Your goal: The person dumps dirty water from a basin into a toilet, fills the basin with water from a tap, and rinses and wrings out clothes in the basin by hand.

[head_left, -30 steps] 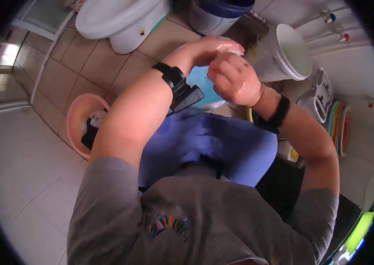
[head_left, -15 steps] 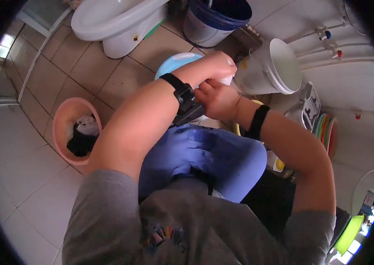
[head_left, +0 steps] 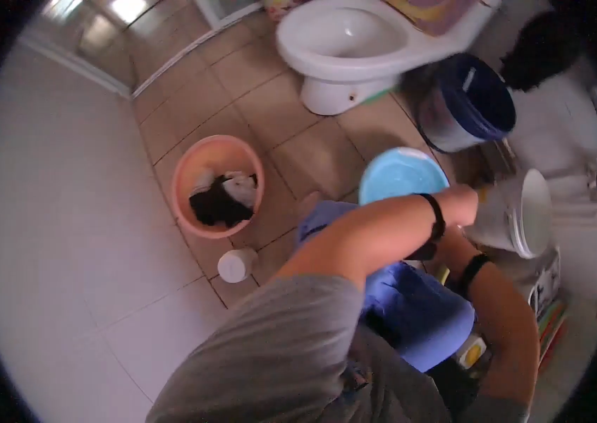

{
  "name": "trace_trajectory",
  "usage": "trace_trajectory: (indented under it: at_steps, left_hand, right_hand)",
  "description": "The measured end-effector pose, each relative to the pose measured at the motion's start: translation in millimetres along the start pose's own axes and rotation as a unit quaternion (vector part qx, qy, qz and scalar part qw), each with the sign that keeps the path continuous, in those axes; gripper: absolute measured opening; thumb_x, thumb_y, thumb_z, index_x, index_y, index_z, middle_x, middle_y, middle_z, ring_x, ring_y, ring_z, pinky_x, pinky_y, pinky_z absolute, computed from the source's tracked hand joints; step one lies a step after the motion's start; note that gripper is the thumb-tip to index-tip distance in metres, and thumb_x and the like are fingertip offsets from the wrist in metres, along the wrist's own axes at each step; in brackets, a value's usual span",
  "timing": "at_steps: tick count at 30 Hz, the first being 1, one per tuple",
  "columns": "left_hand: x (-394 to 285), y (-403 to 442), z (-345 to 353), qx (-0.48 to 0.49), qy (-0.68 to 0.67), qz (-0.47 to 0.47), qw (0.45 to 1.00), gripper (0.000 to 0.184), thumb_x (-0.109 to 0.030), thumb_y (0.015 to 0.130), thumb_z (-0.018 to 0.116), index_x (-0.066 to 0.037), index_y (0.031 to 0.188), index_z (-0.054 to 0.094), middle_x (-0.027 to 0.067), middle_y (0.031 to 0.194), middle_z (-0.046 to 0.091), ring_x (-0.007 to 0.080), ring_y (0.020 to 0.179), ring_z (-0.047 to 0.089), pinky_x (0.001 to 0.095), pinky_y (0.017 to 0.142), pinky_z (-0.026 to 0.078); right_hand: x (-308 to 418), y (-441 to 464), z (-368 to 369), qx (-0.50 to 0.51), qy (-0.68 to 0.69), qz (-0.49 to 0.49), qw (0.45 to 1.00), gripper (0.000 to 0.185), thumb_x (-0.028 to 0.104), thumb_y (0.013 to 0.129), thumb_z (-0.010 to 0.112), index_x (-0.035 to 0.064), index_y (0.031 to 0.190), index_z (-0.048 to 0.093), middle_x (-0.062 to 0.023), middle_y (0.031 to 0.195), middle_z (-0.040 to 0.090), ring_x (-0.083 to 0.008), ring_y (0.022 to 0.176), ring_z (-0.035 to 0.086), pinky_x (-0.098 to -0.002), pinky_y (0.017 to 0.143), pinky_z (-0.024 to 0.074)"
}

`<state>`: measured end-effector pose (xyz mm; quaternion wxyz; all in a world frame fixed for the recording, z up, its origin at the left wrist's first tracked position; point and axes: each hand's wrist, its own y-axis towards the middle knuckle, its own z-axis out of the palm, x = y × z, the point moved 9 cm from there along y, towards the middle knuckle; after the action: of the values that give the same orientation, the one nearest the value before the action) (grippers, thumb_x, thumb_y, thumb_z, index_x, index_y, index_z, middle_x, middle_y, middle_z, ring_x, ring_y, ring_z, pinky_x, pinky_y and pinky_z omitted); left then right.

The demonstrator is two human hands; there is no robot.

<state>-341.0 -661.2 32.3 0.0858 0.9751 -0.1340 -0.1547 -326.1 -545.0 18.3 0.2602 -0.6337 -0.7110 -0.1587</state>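
My left hand (head_left: 460, 204) is at the right edge of the blue basin (head_left: 403, 176), close to the white bucket (head_left: 501, 218). Its fingers are turned away and hidden. Just below it is my right hand (head_left: 452, 243), mostly covered by my left wrist and forearm, so its fingers do not show. Whether either hand holds something cannot be made out. Water seems to lie in the basin. A black band circles each wrist.
A pink basin (head_left: 180, 204) with dark and pale cloth (head_left: 221, 204) stands on the tiled floor, near a white container (head_left: 236, 266). Behind are a toilet (head_left: 340, 60) and a dark blue bucket (head_left: 464, 106). Colourful basins (head_left: 552, 331) stand at the right.
The view has swung left, so the room's objects sit further right. My hands have moved lower beside the white bucket, and more of the blue basin shows. The white container has come into view.
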Motion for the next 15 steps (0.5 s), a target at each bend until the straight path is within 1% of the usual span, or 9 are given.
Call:
trace_trajectory:
  at_steps: [1,4,5,6,8,10,12,14,15]
  left_hand:
    - [31,-11,-13,-0.007,-0.184,-0.209,0.96,0.02,-0.018,0.068,0.061,-0.003,0.076,0.071,0.0201,0.082,0.066,0.0366,0.078,0.064,0.0438,0.072,0.051]
    - [51,-33,-35,-0.097,-0.252,-0.28,0.921,0.027,-0.026,0.077,0.059,-0.002,0.078,0.071,0.0218,0.084,0.065,0.0376,0.08,0.064,0.0448,0.074,0.05]
    - [63,-43,-43,-0.122,-0.293,-0.285,0.905,0.042,-0.04,0.082,0.058,-0.001,0.081,0.07,0.0226,0.083,0.065,0.0383,0.08,0.063,0.0446,0.076,0.049]
    - [74,-58,-60,-0.124,-0.287,-0.292,0.904,0.042,-0.04,0.082,0.058,-0.001,0.081,0.07,0.0226,0.083,0.065,0.0383,0.08,0.063,0.0446,0.076,0.049]
    - [96,-107,-87,-0.055,-0.377,-0.344,0.858,0.049,-0.046,0.081,0.06,0.002,0.085,0.07,0.0189,0.08,0.067,0.0344,0.079,0.065,0.0424,0.075,0.051]
    - [134,-170,-100,-0.096,-0.47,-0.378,0.792,0.048,-0.048,0.081,0.061,-0.002,0.089,0.07,0.0129,0.081,0.067,0.0267,0.078,0.066,0.0395,0.071,0.053]
    - [131,-261,-145,-0.204,-0.619,-0.337,0.679,0.052,-0.053,0.082,0.06,-0.005,0.101,0.066,0.0106,0.094,0.067,0.0258,0.084,0.065,0.0413,0.073,0.054]
    - [208,-364,-88,-0.324,-0.644,-0.384,0.578,0.051,-0.049,0.086,0.058,-0.003,0.106,0.063,0.0117,0.101,0.066,0.0253,0.088,0.065,0.0409,0.077,0.055]
    - [210,-410,-82,-0.356,-0.693,-0.428,0.459,0.054,-0.049,0.088,0.055,0.0,0.109,0.06,0.0131,0.104,0.065,0.025,0.089,0.065,0.0408,0.079,0.054]
  right_hand:
    - [-6,-2,-1,0.033,-0.062,0.025,0.997,0.037,0.009,0.074,0.063,0.0103,0.111,0.06,-0.0148,0.111,0.06,-0.0324,0.109,0.054,-0.0392,0.09,0.0449]
    - [2,-1,-9,0.091,-0.194,0.068,0.974,0.04,0.008,0.075,0.062,0.0098,0.115,0.058,-0.0159,0.115,0.058,-0.0332,0.113,0.051,-0.0395,0.093,0.0434]
    - [13,5,-26,0.033,-0.154,0.074,0.985,0.042,0.007,0.074,0.063,0.0089,0.116,0.057,-0.016,0.117,0.056,-0.0339,0.113,0.051,-0.039,0.094,0.0426]
    - [23,6,-43,-0.026,-0.11,0.084,0.99,0.045,0.005,0.072,0.063,0.0079,0.117,0.055,-0.0161,0.119,0.054,-0.0345,0.113,0.05,-0.0385,0.096,0.0418]
    - [45,5,-60,0.019,-0.152,0.083,0.985,0.056,0.004,0.071,0.064,0.008,0.124,0.049,-0.0168,0.126,0.047,-0.0369,0.117,0.046,-0.0402,0.1,0.0379]
    - [99,5,-85,-0.075,-0.386,-0.087,0.915,0.055,0.005,0.078,0.054,0.0077,0.132,0.043,-0.0174,0.131,0.042,-0.037,0.125,0.036,-0.0439,0.106,0.0316]
    - [115,0,-113,-0.149,-0.282,-0.025,0.947,0.057,0.002,0.077,0.053,0.0075,0.133,0.042,-0.0179,0.132,0.04,-0.0376,0.126,0.036,-0.045,0.107,0.0302]
    - [108,-17,-136,-0.242,-0.182,0.06,0.951,0.061,-0.002,0.076,0.053,0.0073,0.134,0.041,-0.0185,0.133,0.039,-0.0383,0.126,0.035,-0.0453,0.108,0.028]
    - [98,-31,-144,-0.271,-0.191,0.075,0.94,0.061,-0.003,0.075,0.054,0.0074,0.134,0.041,-0.0186,0.133,0.039,-0.0382,0.127,0.034,-0.0446,0.108,0.0274]
